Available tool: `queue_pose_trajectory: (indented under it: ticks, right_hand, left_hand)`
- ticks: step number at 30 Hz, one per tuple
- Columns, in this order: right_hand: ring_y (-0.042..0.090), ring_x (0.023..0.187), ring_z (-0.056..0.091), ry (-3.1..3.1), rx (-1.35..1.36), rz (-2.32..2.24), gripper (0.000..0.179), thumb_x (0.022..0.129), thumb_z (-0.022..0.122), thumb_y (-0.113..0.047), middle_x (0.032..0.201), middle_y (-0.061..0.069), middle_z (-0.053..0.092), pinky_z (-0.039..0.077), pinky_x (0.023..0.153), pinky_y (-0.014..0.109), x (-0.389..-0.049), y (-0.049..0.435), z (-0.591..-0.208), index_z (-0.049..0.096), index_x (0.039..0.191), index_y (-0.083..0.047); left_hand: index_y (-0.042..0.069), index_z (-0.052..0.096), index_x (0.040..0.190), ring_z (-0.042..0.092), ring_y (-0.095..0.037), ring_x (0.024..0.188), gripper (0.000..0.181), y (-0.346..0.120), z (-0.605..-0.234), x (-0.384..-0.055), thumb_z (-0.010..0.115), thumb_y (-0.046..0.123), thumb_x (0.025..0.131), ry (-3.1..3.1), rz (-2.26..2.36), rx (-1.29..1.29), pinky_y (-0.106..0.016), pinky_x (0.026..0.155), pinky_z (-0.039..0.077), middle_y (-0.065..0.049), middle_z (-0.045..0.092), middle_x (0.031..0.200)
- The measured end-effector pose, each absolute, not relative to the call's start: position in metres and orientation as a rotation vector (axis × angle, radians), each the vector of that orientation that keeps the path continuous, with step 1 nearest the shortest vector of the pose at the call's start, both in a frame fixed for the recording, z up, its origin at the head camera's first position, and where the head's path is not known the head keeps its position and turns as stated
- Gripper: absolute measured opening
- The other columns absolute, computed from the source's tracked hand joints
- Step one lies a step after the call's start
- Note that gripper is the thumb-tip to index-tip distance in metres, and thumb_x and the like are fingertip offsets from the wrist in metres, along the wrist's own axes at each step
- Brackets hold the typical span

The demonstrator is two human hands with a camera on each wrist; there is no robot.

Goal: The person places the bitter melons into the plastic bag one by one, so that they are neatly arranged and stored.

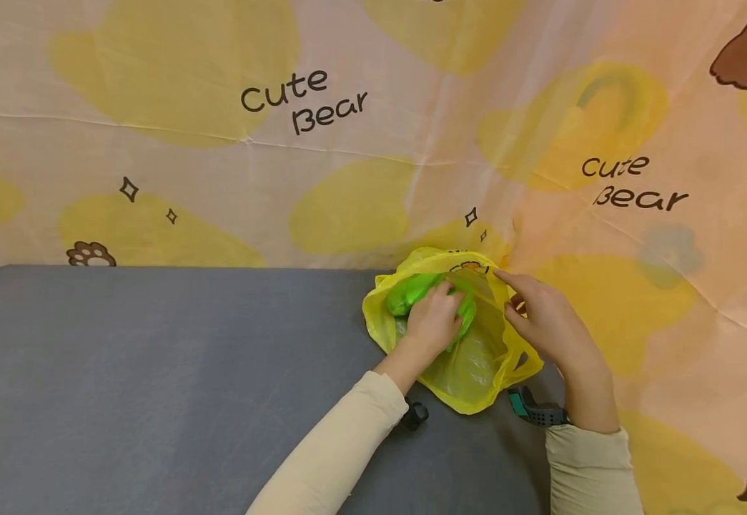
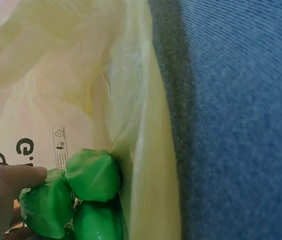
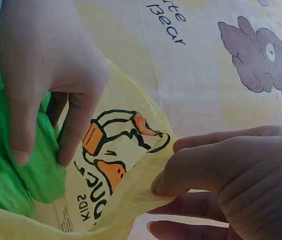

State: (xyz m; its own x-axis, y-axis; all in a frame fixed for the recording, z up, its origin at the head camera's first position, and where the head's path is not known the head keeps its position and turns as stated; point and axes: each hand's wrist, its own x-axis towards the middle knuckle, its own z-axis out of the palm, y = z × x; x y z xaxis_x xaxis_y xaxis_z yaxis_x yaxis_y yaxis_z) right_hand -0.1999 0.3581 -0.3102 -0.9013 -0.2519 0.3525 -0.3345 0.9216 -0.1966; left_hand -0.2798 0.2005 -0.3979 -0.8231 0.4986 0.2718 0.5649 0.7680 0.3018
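Observation:
A yellow plastic bag with a duck print lies with its mouth wide apart. Inside it, my left hand grips a glossy bright-green lobed thing. Thumb and fingers lie on either side of one green lobe in the right wrist view. Several rounded green lumps show close together in the left wrist view, against the bag's printed wall. My right hand pinches the bag's right rim between thumb and fingers, holding that side up. The underside of the green thing is hidden.
The bag sits at the back right of a grey-blue table. Behind and to the right hangs a pink and yellow "cute Bear" cloth. A dark strap is on my right wrist, a small black device at my left.

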Motion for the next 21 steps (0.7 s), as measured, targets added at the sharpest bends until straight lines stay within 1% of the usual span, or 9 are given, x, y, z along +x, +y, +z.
queue_pose_trajectory:
  ticks: [8, 13, 21]
  right_hand:
    - [0.027, 0.08, 0.068, -2.751, 0.449, 0.338, 0.052, 0.09, 0.062, 0.006, 0.123, 0.023, 0.069, 0.058, 0.07, 0.043, -0.2026, 0.3562, -0.3128, 0.056, 0.141, 0.001]
    - [0.028, 0.08, 0.068, -2.753, 0.451, 0.34, 0.052, 0.09, 0.061, 0.006, 0.122, 0.023, 0.068, 0.058, 0.069, 0.043, -0.203, 0.3562, -0.3122, 0.056, 0.141, 0.002]
    - [0.028, 0.081, 0.069, -2.762, 0.439, 0.358, 0.053, 0.09, 0.061, 0.006, 0.127, 0.024, 0.067, 0.058, 0.069, 0.043, -0.2014, 0.3569, -0.311, 0.055, 0.142, 0.002]
  left_hand:
    - [0.022, 0.063, 0.138, 0.062, -0.02, 0.126, 0.04, 0.1982, -0.396, -0.281, 0.066, 0.027, 0.098, -2.782, -0.565, -0.88, -0.033, 0.09, 0.06, -0.003, 0.057, 0.145]
    - [0.022, 0.064, 0.137, 0.063, -0.02, 0.125, 0.038, 0.1969, -0.395, -0.2813, 0.066, 0.026, 0.099, -2.766, -0.574, -0.891, -0.034, 0.093, 0.059, -0.003, 0.06, 0.143]
    - [0.022, 0.064, 0.137, 0.062, -0.019, 0.127, 0.038, 0.1957, -0.3948, -0.2795, 0.064, 0.026, 0.099, -2.769, -0.56, -0.889, -0.035, 0.093, 0.059, -0.001, 0.061, 0.143]
